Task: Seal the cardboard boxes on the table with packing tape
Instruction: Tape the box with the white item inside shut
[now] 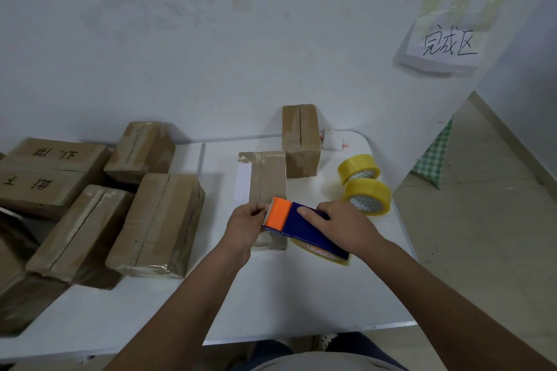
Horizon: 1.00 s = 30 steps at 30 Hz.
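A narrow cardboard box (267,178) lies on the white table (301,295) in front of me, its near end hidden behind my hands. My right hand (343,224) grips a blue and orange tape dispenser (297,224) above the box's near end, index finger lying along its blue body. At the orange toothed end, my left hand (245,227) pinches the tape's free end. A roll of yellowish tape sits in the dispenser's rear.
A second small box (301,141) stands behind the first. Two yellow tape rolls (366,187) lie to the right. Several cardboard boxes (156,223) crowd the table's left half. A paper sign (446,45) hangs on the wall at upper right.
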### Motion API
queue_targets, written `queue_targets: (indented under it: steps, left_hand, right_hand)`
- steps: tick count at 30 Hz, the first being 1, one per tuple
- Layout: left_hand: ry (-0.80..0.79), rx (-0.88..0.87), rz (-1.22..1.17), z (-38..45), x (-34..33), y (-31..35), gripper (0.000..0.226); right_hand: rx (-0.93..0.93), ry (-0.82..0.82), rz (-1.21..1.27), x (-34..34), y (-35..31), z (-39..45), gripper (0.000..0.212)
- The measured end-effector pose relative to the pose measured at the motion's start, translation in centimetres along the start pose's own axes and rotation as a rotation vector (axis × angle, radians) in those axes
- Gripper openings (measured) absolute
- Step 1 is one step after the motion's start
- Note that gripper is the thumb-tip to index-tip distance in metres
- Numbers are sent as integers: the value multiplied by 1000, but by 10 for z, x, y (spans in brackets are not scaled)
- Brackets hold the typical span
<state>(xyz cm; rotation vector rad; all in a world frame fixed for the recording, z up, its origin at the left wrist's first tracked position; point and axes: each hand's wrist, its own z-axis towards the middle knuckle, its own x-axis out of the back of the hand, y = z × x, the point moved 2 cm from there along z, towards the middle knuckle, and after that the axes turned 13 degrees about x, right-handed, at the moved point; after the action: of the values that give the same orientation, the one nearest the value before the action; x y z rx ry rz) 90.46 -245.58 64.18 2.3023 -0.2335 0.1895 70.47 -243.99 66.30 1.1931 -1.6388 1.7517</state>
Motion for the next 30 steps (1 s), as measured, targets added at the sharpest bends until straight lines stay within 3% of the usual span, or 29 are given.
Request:
queue_targets:
  steps: [15, 19, 23, 30]
  left_hand:
    - [127, -6, -230, 25, 64, -10, 15]
    - [56, 33, -236, 29, 73, -20, 12]
    - [36, 41, -246, 30, 70, -25, 10]
    - [192, 3, -280, 34, 59, -28, 11]
  right_hand:
    - [38, -216, -134, 8, 8, 17, 67]
    - [20, -267, -169, 10, 15, 19, 68]
    - [-14, -246, -159, 7, 19, 20, 66]
    - [1, -222, -179, 11, 15, 24, 62]
